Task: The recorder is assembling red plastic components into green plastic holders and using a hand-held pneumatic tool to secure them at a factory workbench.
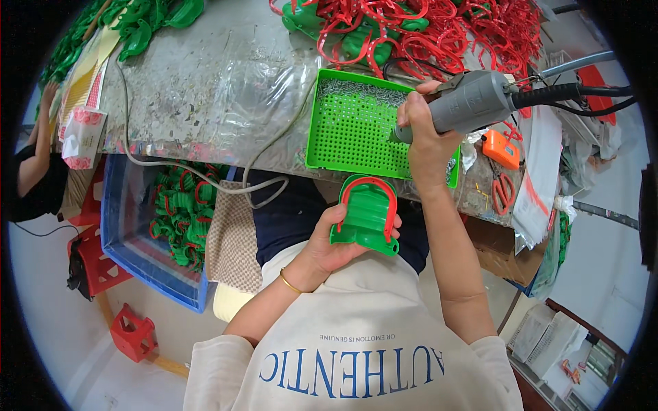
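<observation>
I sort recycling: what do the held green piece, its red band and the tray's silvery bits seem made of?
Green piece: probably moulded plastic, smooth and glossy, showing highlights. Red band: likely plastic, evenly coloured, slightly shiny. Silvery bits: possibly metal, given their grey glint; too small to confirm.

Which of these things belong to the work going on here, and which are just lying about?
Seem part of the work:
- green piece with red strap, in the left hand
- grey tool, in the right hand
- green tray with metal bits
- loose straps
- blue bin of similar pieces

Seem just lying about:
- scissors
- orange object
- red stool
</observation>
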`<state>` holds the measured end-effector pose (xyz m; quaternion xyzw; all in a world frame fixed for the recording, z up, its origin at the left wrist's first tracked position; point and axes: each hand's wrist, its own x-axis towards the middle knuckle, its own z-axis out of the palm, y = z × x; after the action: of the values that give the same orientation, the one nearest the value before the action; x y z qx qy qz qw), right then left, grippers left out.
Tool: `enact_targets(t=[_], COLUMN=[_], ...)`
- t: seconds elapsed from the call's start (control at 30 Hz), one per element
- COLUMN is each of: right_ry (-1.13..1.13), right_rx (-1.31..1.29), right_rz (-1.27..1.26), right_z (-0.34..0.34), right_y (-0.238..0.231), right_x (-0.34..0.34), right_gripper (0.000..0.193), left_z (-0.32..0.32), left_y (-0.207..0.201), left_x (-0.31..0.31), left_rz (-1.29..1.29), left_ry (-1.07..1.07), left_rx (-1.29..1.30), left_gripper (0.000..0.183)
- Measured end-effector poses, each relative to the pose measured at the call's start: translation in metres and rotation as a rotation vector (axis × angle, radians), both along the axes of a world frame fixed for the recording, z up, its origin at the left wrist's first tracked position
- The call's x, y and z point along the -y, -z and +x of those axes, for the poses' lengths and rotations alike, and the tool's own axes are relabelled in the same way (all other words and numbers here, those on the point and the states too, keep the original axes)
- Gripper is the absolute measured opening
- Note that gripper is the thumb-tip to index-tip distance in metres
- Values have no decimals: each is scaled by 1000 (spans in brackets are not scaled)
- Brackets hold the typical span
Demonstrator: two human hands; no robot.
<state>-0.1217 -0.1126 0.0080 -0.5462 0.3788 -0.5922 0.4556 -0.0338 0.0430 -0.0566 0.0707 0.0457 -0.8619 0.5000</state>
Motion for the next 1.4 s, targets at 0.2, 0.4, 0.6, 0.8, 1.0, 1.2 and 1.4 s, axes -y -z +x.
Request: enact_targets(t=[0.2,0.4,0.6,0.8,1.0,1.2,1.4], right_ry=[-2,-73,-127,-121,-131,-168,-209], right_rx=[6,137,46,28,33,60,83], right_rz=[-22,51,37,45,69,38,13], right_z=[-3,0,-2,1,2,3,2], right_y=[-9,-55,-59,-54,-49,-53,-56], right_x=[0,-26,-51,-54,-56,-61,-63], right_gripper=[15,20,21,20,22,19,20], left_z=[2,2,2,1,2,-1,2], left_y=[3,3,2,-1,-1,-11,-22], left_x=[0,1,0,-1,-3,-4,-4], left_rz=[-41,-51,-50,-70,-95,-56,-65], left_ry=[-25,-28,-33,-33,-20,-49,-33], left_rx=[-46,-34,-30,-18,-28,66,84], left_gripper=[72,73,73,73,73,83,83])
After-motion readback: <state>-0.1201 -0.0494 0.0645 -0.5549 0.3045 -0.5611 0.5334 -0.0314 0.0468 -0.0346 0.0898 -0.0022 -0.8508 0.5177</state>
